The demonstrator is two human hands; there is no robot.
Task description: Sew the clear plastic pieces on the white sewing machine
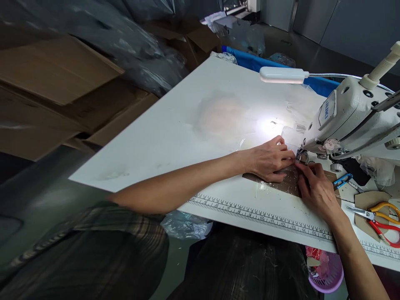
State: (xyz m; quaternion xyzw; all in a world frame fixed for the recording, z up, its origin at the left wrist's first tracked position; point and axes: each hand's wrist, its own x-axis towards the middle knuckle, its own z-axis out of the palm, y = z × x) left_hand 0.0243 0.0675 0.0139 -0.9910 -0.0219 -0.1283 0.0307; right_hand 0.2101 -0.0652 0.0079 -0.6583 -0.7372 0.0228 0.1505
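My left hand (270,160) reaches in from the left, palm down. Its bent fingers press close to the presser foot (301,156) of a white sewing machine (342,110), the thumb lower down. My right hand (318,187) comes from the lower right, with curled fingers and its index fingertip beside the foot. What the fingertips hold is too small and covered to make out. Under both hands lies a shiny brown taped patch (292,185). Past the left fingers, a thin whitish sheet (290,136) lies by the needle area.
A lamp (283,75) lights the white table (175,125). Right of my hands lie a blue-handled tool (342,180), a dark phone-like object (359,171) and scissors (386,216) with yellow and red handles. Cardboard boxes (59,71) stand left; a purple basket (331,277) sits below the edge.
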